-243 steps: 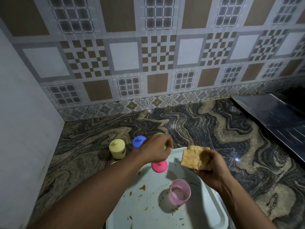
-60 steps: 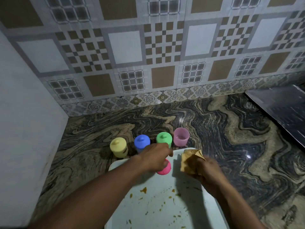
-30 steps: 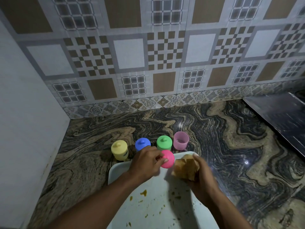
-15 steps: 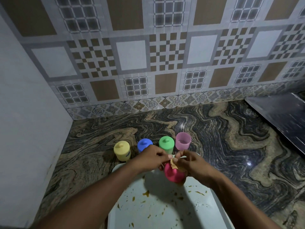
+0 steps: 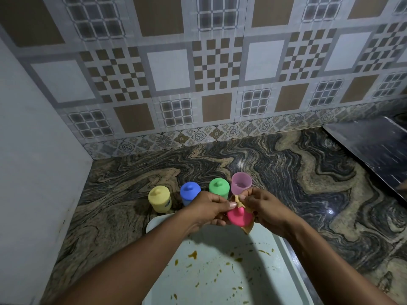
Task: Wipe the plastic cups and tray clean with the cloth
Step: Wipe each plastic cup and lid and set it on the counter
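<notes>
Over the far end of the pale tray [image 5: 220,280], both hands hold a bright pink cup [image 5: 239,217] bottom-up. My left hand [image 5: 209,208] grips its left side. My right hand [image 5: 264,209] presses the tan cloth [image 5: 247,227] around its right side and pinches a cloth corner above it. Brown food smears spot the tray floor. Behind the tray stand a yellow cup [image 5: 159,198], a blue cup [image 5: 189,193] and a green cup [image 5: 218,187], all upside down, and a pale pink cup [image 5: 241,183] mouth up.
The tray and cups rest on a swirled dark granite counter [image 5: 308,183]. A patterned tile wall [image 5: 198,84] rises behind and a plain white wall [image 5: 33,161] closes the left side. A dark metal sheet [image 5: 374,148] lies at the far right.
Over the last second the bright pink cup left the tray and came up between both hands, and the cloth closed around it. Earlier, the pale pink cup moved from the tray to the row.
</notes>
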